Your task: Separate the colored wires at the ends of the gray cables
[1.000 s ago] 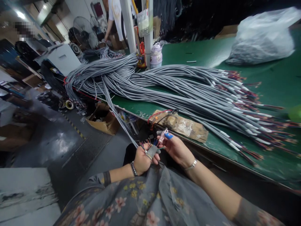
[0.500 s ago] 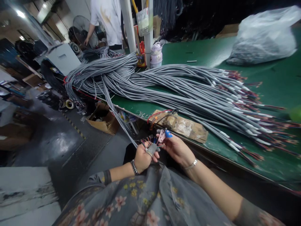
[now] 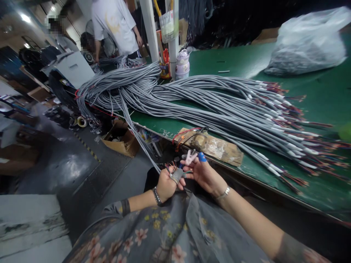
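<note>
Far to the left of the wooden board (image 3: 219, 148), beyond the desk's end, a white box (image 3: 72, 69) stands. Nearer, still left of and behind the board, a co-worker in a white shirt (image 3: 115, 27) stands with both arms lowered. Left of the board, a cardboard box (image 3: 122, 140) sits on the floor, its top open. Above that box, a heap of grey cables (image 3: 123, 78) lies over the desk (image 3: 230, 60), left of and behind the board.

From the heap, a few cable strands (image 3: 139, 140) run down past the board's left side to the left hand (image 3: 166, 185). Its grip is closed around their end, in front and to the left of the board; coloured wires (image 3: 173, 166) fan out above the fingers. A grey wrapping shows there, whether on the thumb or the cable I cannot tell.

Just in front of the board, the right hand (image 3: 204, 175), its thumb covered in blue, pinches a small pale pink tool (image 3: 191, 157) beside the wires. Behind the board stands a purple bottle (image 3: 182, 65). To its right, white-banded cable ends (image 3: 293, 146) spread out, and a plastic bag (image 3: 307, 44) rests far behind them.
</note>
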{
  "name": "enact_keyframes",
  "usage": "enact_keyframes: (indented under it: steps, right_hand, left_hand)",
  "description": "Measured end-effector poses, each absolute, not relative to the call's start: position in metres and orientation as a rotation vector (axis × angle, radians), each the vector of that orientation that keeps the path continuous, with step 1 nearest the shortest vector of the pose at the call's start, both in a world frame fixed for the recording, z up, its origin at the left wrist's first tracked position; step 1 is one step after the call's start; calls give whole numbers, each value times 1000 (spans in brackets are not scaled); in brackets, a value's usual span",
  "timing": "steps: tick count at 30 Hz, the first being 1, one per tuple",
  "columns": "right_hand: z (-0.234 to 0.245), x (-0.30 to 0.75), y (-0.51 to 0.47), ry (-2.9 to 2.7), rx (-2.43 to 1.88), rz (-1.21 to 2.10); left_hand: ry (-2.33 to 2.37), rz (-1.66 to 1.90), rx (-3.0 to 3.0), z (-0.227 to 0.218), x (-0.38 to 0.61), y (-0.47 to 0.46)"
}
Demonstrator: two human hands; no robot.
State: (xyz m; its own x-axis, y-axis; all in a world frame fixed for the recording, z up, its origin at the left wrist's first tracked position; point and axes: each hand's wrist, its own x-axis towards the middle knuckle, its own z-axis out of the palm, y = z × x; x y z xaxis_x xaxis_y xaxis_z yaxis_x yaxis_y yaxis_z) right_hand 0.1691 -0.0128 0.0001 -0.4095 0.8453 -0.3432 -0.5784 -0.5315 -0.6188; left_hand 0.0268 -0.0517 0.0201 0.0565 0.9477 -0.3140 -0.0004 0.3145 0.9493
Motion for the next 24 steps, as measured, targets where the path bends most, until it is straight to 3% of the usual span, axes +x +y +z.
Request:
enact_keyframes:
  steps: [9, 24]
  right_hand:
    - [-1, 179, -25, -716, -870, 2194]
    - [-3, 183, -31, -1389, -1040, 1637]
  left_hand:
    - [1267, 881, 1074, 24, 22, -57]
    - [1287, 622, 1223, -2, 23, -62]
